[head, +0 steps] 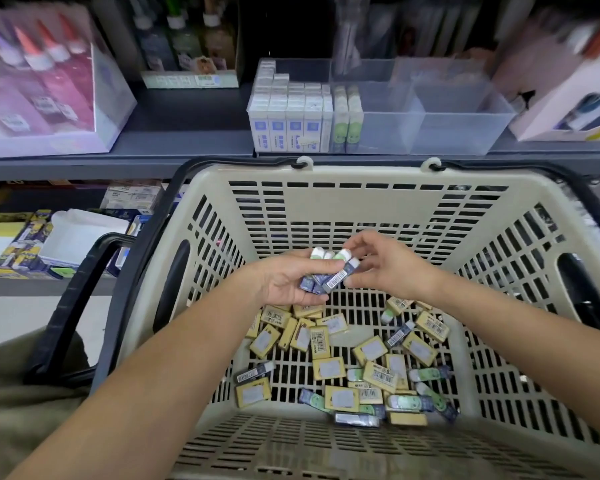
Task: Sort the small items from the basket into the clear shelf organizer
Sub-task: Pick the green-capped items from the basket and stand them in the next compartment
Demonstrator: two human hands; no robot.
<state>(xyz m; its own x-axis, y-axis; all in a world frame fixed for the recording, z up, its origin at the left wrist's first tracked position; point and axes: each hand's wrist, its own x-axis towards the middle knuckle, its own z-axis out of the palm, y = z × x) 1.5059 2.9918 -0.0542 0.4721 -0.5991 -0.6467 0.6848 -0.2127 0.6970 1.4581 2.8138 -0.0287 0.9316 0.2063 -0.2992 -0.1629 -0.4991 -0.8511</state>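
Above the beige slotted plastic basket point(361, 173), our left hand point(284, 284) grips a bundle of white erasers in dark blue sleeves point(321, 271), and our right hand point(392, 266) pinches its right end. Small yellow and blue packs point(328, 367) lie on the basket floor. The clear plastic shelf organizer point(458, 116) stands on the far shelf, with its left compartments filled.

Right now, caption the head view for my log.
Left hand and right hand hold small navy items over the basket; clear organizer beyond.

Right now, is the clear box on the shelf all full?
No, partly full. White packs and green ones fill the left of the clear organizer; its right compartments look empty.
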